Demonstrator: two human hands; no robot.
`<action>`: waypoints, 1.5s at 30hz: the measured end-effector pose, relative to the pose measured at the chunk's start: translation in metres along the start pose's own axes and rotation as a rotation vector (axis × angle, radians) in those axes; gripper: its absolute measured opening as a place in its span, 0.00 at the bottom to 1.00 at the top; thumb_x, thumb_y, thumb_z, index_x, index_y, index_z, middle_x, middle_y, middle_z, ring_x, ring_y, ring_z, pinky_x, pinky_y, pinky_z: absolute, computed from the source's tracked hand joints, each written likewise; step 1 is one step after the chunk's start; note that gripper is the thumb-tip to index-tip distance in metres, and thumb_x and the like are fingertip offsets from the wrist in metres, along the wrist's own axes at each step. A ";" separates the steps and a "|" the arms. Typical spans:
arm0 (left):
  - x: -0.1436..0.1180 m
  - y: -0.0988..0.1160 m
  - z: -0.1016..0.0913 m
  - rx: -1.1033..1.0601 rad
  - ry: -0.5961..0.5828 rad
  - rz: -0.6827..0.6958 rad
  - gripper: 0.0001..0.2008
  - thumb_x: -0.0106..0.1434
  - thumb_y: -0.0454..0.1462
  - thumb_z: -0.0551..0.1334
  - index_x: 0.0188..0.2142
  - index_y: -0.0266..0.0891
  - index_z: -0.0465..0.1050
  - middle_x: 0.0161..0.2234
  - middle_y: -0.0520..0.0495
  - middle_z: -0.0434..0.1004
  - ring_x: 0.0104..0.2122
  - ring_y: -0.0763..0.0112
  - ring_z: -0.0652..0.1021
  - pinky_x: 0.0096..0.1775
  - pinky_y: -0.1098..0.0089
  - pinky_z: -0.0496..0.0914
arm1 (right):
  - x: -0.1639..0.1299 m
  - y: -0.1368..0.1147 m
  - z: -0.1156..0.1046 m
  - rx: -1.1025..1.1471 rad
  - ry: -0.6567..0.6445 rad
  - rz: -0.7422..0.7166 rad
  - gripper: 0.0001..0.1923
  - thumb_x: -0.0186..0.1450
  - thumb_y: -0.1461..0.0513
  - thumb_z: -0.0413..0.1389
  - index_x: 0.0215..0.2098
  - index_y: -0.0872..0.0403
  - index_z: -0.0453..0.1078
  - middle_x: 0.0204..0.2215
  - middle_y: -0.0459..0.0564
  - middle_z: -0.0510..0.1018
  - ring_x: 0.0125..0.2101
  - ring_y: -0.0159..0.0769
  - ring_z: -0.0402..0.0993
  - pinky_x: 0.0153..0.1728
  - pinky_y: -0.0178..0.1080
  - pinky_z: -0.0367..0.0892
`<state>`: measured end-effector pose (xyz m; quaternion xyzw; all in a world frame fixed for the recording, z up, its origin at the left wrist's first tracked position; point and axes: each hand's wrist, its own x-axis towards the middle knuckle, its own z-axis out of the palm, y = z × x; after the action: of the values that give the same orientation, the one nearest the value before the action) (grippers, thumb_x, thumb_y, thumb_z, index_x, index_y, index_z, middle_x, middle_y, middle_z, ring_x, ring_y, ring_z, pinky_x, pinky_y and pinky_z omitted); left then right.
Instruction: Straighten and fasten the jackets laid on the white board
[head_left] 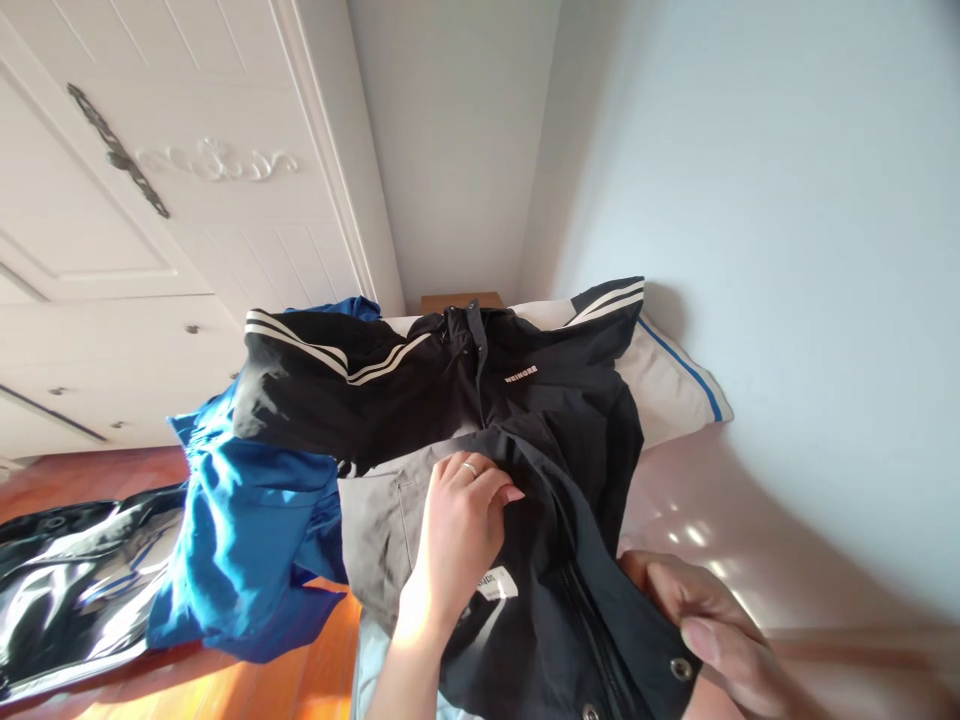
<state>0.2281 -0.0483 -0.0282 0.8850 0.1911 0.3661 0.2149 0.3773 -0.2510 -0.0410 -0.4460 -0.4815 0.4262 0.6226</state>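
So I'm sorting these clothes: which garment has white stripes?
The black jacket under both hands; the blue garment beside it is plain, without stripes.

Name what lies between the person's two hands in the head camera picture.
In the head view, the open front of the black jacket lies between the left hand and the right hand: dark fabric and its zipper.

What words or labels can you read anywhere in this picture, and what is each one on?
"WEINORE": small white letters on the chest of the black jacket; the last letters are not quite sharp.
White tag inside the jacket, just right of the left hand: dark print, too blurred to read.
The right hand grips the jacket's snap-button edge, which bears no text.
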 end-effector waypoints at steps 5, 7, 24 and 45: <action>-0.013 0.007 0.004 0.012 0.062 0.074 0.10 0.67 0.25 0.56 0.37 0.41 0.67 0.53 0.44 0.79 0.54 0.63 0.77 0.54 0.59 0.70 | -0.013 -0.012 -0.028 -0.273 -0.244 0.305 0.27 0.72 0.43 0.47 0.29 0.56 0.60 0.30 0.49 0.66 0.32 0.34 0.64 0.36 0.37 0.59; -0.017 0.009 0.004 0.031 -0.017 0.133 0.12 0.65 0.23 0.54 0.38 0.41 0.65 0.57 0.42 0.77 0.60 0.63 0.75 0.59 0.57 0.68 | -0.013 -0.021 -0.035 -0.351 -0.181 0.424 0.25 0.73 0.43 0.46 0.36 0.56 0.67 0.34 0.52 0.71 0.37 0.37 0.69 0.39 0.37 0.63; -0.030 0.018 -0.005 0.205 -0.344 0.151 0.11 0.64 0.25 0.50 0.36 0.42 0.63 0.64 0.40 0.70 0.67 0.56 0.67 0.60 0.45 0.73 | 0.083 0.030 -0.023 -0.144 0.749 0.347 0.23 0.52 0.45 0.66 0.31 0.56 0.73 0.25 0.46 0.75 0.29 0.35 0.71 0.29 0.34 0.65; 0.073 -0.081 0.031 0.336 -0.291 -0.111 0.16 0.70 0.36 0.60 0.55 0.32 0.73 0.63 0.31 0.70 0.69 0.46 0.62 0.64 0.44 0.66 | 0.079 0.019 -0.032 -1.035 0.233 0.281 0.13 0.69 0.52 0.50 0.41 0.51 0.68 0.33 0.48 0.76 0.28 0.33 0.71 0.29 0.35 0.64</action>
<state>0.2836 0.0484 -0.0489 0.9400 0.2647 0.1850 0.1097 0.4200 -0.1748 -0.0467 -0.7983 -0.4919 0.1606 0.3082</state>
